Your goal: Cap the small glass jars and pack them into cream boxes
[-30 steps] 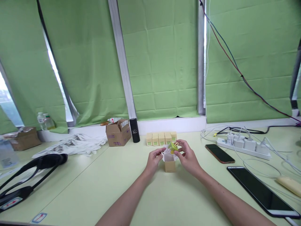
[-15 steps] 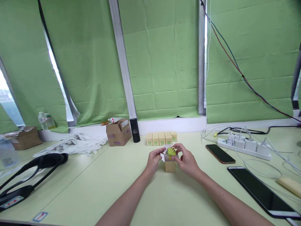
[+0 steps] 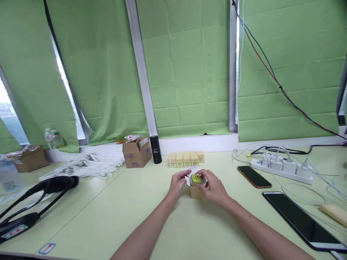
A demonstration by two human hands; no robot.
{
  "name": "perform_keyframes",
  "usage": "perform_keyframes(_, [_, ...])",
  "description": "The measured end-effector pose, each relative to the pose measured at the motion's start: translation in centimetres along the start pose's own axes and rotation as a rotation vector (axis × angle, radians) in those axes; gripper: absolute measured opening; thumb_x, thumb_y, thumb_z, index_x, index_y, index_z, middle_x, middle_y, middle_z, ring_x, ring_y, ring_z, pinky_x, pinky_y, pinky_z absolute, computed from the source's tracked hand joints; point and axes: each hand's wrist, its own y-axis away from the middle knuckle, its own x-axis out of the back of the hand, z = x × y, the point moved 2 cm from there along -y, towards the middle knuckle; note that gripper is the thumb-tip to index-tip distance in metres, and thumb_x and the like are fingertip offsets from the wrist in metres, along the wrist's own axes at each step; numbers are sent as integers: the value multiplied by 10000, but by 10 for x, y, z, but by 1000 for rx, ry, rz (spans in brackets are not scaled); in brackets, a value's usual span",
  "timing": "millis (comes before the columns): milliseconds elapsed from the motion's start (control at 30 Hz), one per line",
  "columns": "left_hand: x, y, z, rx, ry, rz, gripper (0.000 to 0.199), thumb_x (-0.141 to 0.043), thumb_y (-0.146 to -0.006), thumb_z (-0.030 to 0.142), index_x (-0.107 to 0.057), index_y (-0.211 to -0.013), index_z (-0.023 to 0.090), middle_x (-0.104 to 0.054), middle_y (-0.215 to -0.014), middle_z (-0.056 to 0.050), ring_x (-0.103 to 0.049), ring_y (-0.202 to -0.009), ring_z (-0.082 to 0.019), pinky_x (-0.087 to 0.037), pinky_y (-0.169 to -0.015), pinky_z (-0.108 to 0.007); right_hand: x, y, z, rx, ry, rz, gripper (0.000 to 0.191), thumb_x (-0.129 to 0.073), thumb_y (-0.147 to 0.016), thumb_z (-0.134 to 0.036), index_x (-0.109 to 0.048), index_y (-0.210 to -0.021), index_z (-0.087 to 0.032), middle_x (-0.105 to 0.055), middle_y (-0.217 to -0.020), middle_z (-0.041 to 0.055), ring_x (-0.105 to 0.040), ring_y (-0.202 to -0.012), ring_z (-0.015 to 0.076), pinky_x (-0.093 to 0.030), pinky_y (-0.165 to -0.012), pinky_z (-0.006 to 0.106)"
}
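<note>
A small open cardboard box (image 3: pixel 196 193) stands upright on the table, its white inner flap (image 3: pixel 193 169) raised at the back. My left hand (image 3: pixel 178 184) grips the box's left side near the opening, thumb and fingers closed on the flap there. At the mouth of the box sits a small green rounded object with a pale loop on top (image 3: pixel 195 179); its exact kind cannot be made out. The fingers of my right hand (image 3: pixel 213 186) are closed around its right side. The object's lower part is hidden in the box.
Several small yellow boxes (image 3: pixel 183 160) stand in a row behind my hands. A brown carton (image 3: pixel 137 153) and a black cylinder (image 3: pixel 155 150) are at the back. Phones (image 3: pixel 254 177), a power strip (image 3: pixel 282 171) and cables lie right; a black strap-like device (image 3: pixel 40 202) lies left.
My right hand has lowered the green object slightly toward the open box. My left hand stays at the flap.
</note>
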Motion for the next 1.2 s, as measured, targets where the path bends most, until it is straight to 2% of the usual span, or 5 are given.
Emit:
perform_keyframes(133, [0,1,0,-1,-16,3,537,-517,-579,133,-787,-1042,141,-771,-1063,-103,-651,-998,-252,-516,-916,-373,0,-1,0,27,-11,26,145,-541,-920,-286,-624,-1038,-286,-665,-1005,40,-635,-888,220,-517,-679,314])
perform_keyframes(300, [0,1,-1,3,-23,2,540,-522,-583,135,-785,-1055,136,-765,-1077,-108,-640,-1006,-251,-506,-924,-371,0,-4,1,46,-33,72,203,-465,-989,-330,-661,-958,-285,-710,-952,39,-651,-875,229,-521,-721,337])
perform_keyframes(467, [-1,2,1,-3,-11,-1,525,-528,-587,137,-790,-1042,137,-766,-1054,-104,-632,-991,-247,-505,-919,-371,-3,-5,4,54,-99,115,233,-477,-981,-355,-681,-913,-266,-648,-1094,67,-650,-916,228,-538,-680,334])
perform_keyframes(700, [-1,3,2,0,-26,7,533,-530,-590,130,-794,-1053,146,-768,-1067,-99,-625,-984,-244,-495,-915,-361,-9,-7,15,22,-80,131,231,-559,-923,-346,-768,-856,-275,-531,-921,68,-608,-862,249,-560,-660,372])
perform_keyframes(1200, [0,4,0,-8,-45,3,527,-541,-621,134,-790,-1085,148,-769,-1108,-108,-637,-1007,-250,-488,-955,-386,-12,-10,21,-9,36,126,207,-632,-880,-281,-820,-807,-328,-549,-864,87,-562,-919,294,-565,-738,451])
